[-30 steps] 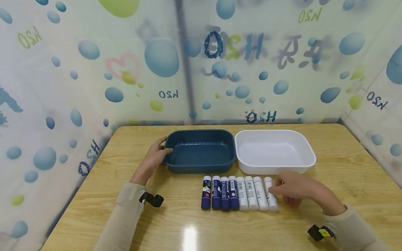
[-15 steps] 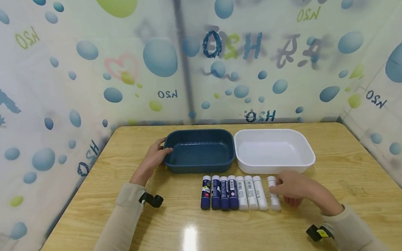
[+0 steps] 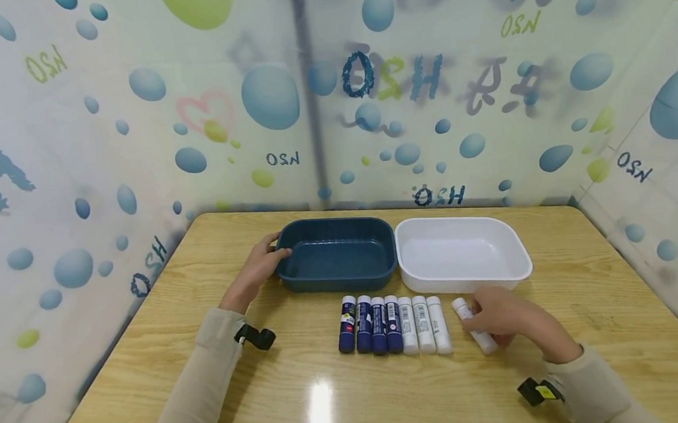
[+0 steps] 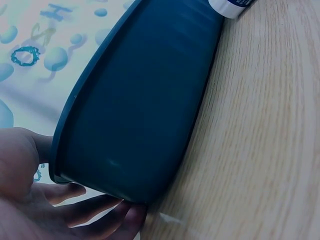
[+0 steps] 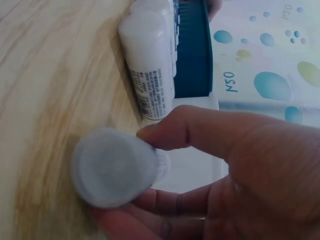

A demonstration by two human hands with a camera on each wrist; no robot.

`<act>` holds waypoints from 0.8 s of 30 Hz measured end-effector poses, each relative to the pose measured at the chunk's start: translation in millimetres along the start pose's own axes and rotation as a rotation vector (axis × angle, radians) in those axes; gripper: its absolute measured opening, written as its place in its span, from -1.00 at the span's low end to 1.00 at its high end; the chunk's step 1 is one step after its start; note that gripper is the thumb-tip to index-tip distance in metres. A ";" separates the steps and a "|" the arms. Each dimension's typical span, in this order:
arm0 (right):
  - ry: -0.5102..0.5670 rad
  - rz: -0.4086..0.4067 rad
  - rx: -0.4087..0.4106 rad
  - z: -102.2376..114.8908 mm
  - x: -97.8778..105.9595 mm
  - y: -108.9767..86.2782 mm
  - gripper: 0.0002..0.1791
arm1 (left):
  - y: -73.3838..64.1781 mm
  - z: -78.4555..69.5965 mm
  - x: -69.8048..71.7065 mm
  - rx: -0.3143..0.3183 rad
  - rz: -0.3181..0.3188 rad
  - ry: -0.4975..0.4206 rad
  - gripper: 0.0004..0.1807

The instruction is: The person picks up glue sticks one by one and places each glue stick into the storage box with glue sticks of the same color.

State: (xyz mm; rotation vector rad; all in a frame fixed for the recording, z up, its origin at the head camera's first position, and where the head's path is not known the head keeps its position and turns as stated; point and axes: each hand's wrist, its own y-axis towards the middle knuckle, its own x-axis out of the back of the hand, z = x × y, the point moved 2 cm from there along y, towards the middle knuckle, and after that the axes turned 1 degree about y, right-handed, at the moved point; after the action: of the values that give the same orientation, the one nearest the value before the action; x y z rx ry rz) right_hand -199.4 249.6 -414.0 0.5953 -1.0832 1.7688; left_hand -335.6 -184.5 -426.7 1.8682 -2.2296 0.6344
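My left hand grips the left end of a dark blue tray. Its thumb hooks over the rim, and in the left wrist view the fingers lie along the outer end wall. With thumb and fingertips, my right hand pinches a white glue stick, which slants in front of a white tray. In the right wrist view the round end of that glue stick faces the camera. Left of it, white glue sticks and several purple-blue glue sticks lie side by side.
The two trays stand side by side toward the back of the wooden table, with the glue-stick row in front. Behind and at both sides hangs a bubble-patterned curtain. A black strap mount sits on each wrist.
My right hand has drawn the rightmost white glue stick away from the row to the right and turned it from upright in view to slanted. The left hand stays on the blue tray.
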 end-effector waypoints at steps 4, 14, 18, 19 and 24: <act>-0.007 -0.003 -0.004 -0.9 4.3 -2.3 -0.72 | 0.3 1.1 -0.3 0.003 0.003 0.000 -0.29; -0.028 -0.014 0.025 9.2 21.8 -14.0 -0.69 | 1.3 1.3 -0.3 -0.012 0.010 0.003 -0.27; -0.010 -0.046 0.074 12.2 31.3 -18.0 -0.72 | 1.2 1.7 -0.4 -0.011 0.006 0.006 -0.28; -0.004 -0.056 0.088 12.3 34.0 -18.8 -0.71 | 1.1 1.8 -0.3 -0.011 0.006 0.010 -0.29; 0.035 -0.114 0.138 8.7 45.9 -21.3 -0.67 | 2.3 2.5 -0.3 -0.006 0.002 0.018 -0.29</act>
State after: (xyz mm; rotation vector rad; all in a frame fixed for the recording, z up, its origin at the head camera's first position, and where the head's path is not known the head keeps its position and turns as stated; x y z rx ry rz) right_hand -200.8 266.9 -365.7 0.6937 -0.8906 1.7578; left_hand -337.4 -185.0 -429.5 1.8502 -2.2205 0.6408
